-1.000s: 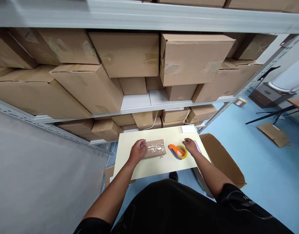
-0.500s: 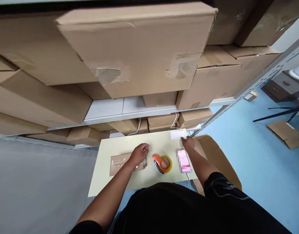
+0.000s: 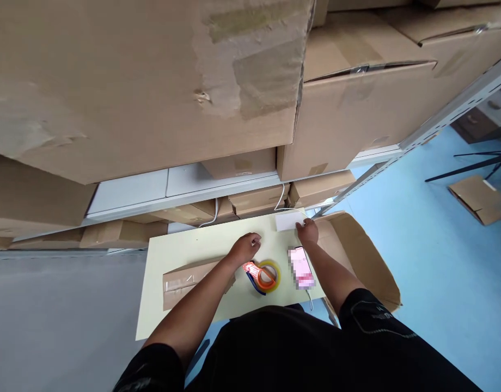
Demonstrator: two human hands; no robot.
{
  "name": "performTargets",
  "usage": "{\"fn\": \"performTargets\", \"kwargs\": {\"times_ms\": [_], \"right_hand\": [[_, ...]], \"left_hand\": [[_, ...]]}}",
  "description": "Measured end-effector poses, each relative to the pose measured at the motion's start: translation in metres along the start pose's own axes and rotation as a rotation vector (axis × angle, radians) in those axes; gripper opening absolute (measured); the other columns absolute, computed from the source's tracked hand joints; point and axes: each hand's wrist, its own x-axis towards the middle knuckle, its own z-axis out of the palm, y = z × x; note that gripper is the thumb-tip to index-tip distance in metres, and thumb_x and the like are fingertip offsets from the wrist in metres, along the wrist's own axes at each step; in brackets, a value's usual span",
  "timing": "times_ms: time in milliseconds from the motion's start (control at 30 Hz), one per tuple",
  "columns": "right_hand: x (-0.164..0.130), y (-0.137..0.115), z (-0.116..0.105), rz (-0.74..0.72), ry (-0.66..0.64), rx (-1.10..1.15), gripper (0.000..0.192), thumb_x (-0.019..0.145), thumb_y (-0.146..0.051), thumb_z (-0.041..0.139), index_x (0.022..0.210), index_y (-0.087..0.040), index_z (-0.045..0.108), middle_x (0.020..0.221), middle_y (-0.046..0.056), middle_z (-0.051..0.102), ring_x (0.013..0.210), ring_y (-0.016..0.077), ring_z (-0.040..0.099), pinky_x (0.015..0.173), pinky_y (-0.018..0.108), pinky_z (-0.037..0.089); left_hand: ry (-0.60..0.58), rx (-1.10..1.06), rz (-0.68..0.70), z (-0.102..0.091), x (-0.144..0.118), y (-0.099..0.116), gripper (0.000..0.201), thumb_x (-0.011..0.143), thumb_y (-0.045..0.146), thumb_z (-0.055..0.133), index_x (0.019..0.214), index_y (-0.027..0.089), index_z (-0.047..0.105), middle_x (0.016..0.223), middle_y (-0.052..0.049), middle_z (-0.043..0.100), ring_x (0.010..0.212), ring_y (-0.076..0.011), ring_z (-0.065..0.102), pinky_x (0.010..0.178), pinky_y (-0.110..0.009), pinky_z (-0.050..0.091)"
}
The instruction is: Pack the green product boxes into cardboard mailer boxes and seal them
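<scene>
On the table (image 3: 185, 250) we list: left hand (image 3: 244, 249), fingers loosely curled and holding nothing, above the orange tape dispenser (image 3: 262, 275); right hand (image 3: 307, 232) touching the white block (image 3: 288, 221), grip unclear; taped cardboard parcel (image 3: 185, 280) lying sealed at left.

The left hand (image 3: 245, 247) is off the flat cardboard package (image 3: 189, 280) and now hovers just above the orange tape dispenser (image 3: 262, 275). The right hand (image 3: 307, 232) has left the dispenser's side, uncovering the phone (image 3: 301, 267), and touches the white block (image 3: 289, 221) at the table's far edge.
</scene>
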Motion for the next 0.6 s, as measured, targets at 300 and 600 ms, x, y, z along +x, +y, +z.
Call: {"fn": "performTargets", "kwargs": {"times_ms": [300,600], "right_hand": [[0.001,0.004,-0.007,-0.112,0.006,-0.058,0.021,0.094,-0.037,0.055,0.086,-0.021,0.066,0.097,0.013,0.070,0.091,0.0257,0.061,0.082,0.033,0.043],[-0.008,0.004,-0.022,-0.311,0.008,-0.223,0.030,0.102,-0.033,0.046,0.087,-0.018,0.067,0.097,0.016,0.068,0.093,0.0277,0.060,0.087,0.036,0.041]], "left_hand": [[-0.087,0.029,-0.048,0.025,0.056,0.023,0.023,0.089,0.022,0.060,0.106,0.020,0.075,0.107,-0.008,0.078,0.097,-0.0228,0.070,0.086,-0.032,0.051],[-0.052,0.049,-0.167,0.049,0.099,0.027,0.019,0.089,0.034,0.066,0.100,0.020,0.072,0.102,-0.008,0.077,0.095,-0.0234,0.068,0.079,-0.030,0.047]]}}
